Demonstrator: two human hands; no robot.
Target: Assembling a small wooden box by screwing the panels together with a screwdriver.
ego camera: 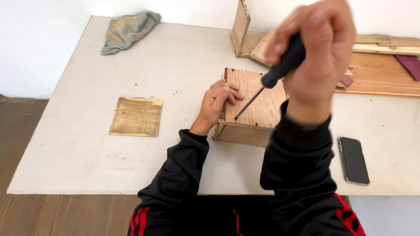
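Observation:
A small plywood box [258,105] sits on the white table [87,144]. My left hand [218,101] rests against the box's left side, fingers curled over its top edge. My right hand [317,52] is raised above the box and closed around the black handle of a screwdriver [280,67]. The screwdriver's thin shaft slants down to the left, and its tip touches the box's top near the front left corner.
A square plywood piece [136,116] lies to the left. A grey rag [127,29] lies at the table's far left. Wooden boards [380,65] and an upright panel [240,26] sit at the back right. A dark phone [353,160] lies at the right.

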